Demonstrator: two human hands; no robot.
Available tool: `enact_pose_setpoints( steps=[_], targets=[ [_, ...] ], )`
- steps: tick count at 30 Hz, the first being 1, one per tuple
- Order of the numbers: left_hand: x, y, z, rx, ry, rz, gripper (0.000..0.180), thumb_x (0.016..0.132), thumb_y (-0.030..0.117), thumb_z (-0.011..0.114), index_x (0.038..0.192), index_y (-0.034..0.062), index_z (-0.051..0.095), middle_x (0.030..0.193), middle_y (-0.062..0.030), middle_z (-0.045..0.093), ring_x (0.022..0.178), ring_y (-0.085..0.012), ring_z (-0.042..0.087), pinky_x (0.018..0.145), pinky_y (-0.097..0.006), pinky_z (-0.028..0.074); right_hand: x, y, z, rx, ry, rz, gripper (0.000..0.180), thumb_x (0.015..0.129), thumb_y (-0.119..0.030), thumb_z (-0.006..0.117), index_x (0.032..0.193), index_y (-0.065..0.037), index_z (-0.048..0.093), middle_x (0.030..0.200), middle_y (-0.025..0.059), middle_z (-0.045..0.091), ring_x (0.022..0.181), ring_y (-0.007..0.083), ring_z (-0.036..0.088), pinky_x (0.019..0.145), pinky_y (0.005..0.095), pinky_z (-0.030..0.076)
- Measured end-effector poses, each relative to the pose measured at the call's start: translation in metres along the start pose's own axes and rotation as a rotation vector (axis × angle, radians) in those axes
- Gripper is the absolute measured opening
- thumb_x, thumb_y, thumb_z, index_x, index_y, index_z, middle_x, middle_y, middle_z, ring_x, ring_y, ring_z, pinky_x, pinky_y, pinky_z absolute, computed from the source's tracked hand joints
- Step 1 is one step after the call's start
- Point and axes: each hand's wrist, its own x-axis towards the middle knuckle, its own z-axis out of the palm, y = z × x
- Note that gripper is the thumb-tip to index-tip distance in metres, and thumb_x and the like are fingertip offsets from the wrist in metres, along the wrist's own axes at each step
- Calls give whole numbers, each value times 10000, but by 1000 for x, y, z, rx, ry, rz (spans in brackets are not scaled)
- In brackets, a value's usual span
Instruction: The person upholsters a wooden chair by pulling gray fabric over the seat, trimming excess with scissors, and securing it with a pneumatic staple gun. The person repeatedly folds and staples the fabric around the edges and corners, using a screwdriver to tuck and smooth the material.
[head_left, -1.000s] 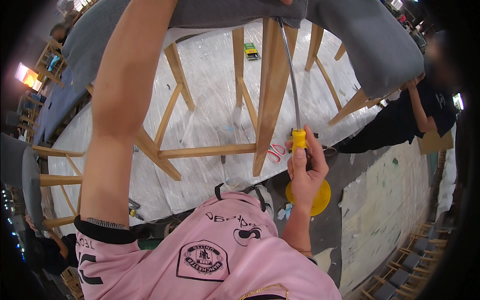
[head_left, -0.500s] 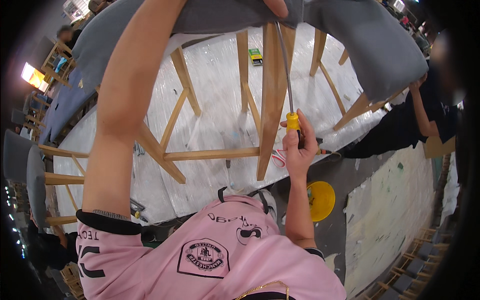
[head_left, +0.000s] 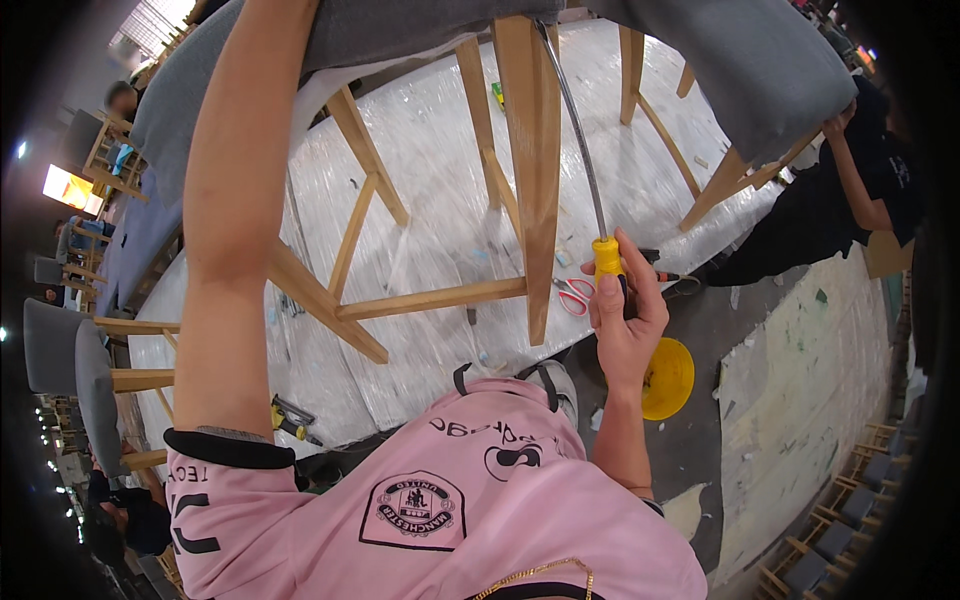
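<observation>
One hand (head_left: 628, 325) grips yellow-handled screwdriver (head_left: 590, 180).

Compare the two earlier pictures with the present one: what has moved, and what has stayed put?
The right hand has risen with the long yellow-handled screwdriver, away from the yellow disc on the floor and up along the wooden chair leg. It keeps its grip on the handle. The left arm stays raised to the grey chair seat; that hand is out of view. The scissors lie unmoved.
</observation>
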Motion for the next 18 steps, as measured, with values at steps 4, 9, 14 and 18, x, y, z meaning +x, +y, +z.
enact_pose_setpoints(
  steps=[4, 9, 14, 18],
  targets=[
    [1, 1, 2, 14, -3, -42, 816, 891, 702, 627, 1436, 96, 585, 1499, -186, 537, 1404, -333, 476, 1171, -449, 352, 2, -9, -4, 30, -17, 22, 428, 1031, -166, 656, 1421, -4, 588, 1075, 96, 728, 738, 62, 601, 685, 205, 474],
    [0, 2, 1, 3, 13, -24, 798, 897, 691, 629, 1432, 101, 588, 1497, -185, 539, 1402, -333, 476, 1171, -452, 352, 8, -13, 0, 32, 1, 12, 437, 1030, -177, 658, 1428, -12, 582, 992, 62, 739, 590, 1, 437, 567, 172, 373],
    [-3, 6, -1, -20, -7, 13, 741, 915, 647, 639, 1420, 106, 598, 1477, -177, 559, 1387, -331, 491, 1167, -436, 358, 6, -9, -3, 40, -12, 25, 433, 1032, -187, 657, 1421, -11, 587, 982, 66, 736, 590, 0, 450, 578, 167, 385],
    [-3, 10, -3, -21, -10, 5, 717, 919, 636, 642, 1411, 114, 608, 1473, -176, 564, 1377, -329, 500, 1159, -436, 365, 5, -12, -3, 45, -17, 34, 424, 1031, -190, 658, 1411, -10, 599, 980, 62, 727, 588, 0, 448, 587, 170, 397]
  ],
)
